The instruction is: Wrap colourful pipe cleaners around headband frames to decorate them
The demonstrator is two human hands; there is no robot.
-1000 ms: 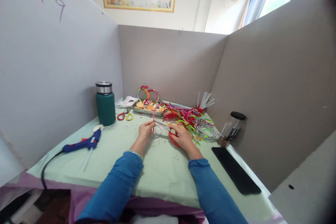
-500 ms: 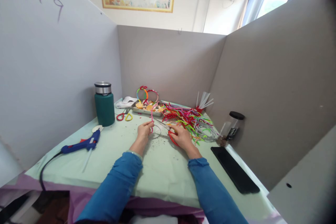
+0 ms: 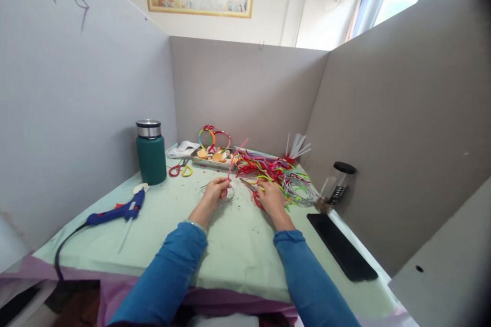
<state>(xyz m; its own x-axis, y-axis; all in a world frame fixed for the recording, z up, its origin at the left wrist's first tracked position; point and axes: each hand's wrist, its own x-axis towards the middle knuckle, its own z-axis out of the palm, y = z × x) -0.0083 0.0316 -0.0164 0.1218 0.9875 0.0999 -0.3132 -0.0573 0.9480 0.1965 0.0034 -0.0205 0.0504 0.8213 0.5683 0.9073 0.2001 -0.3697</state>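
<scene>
Pinched in my left hand (image 3: 216,194) is a pink pipe cleaner (image 3: 231,166), its long end sticking up and leaning right. A thin grey wire hoop (image 3: 230,194) shows beside the same fingers, partly hidden by them. My right hand (image 3: 270,197) is closed on red-handled scissors (image 3: 256,198), whose blades point left toward the pipe cleaner with a gap between. Just beyond my right hand lies a heap of coloured pipe cleaners (image 3: 264,165), with a coil of grey wire hoops (image 3: 301,189) at its right.
A metal tray (image 3: 215,163) of small pieces stands at the back, decorated hoops (image 3: 207,137) behind it. Left are a green bottle (image 3: 151,158), a blue glue gun (image 3: 115,213) and more scissors (image 3: 181,169). A black phone-like slab (image 3: 341,247) and a clear jar (image 3: 339,184) sit right.
The pink pipe cleaner has tilted to the right and more of it stands above my left hand. The scissors have drawn back to the right, away from it.
</scene>
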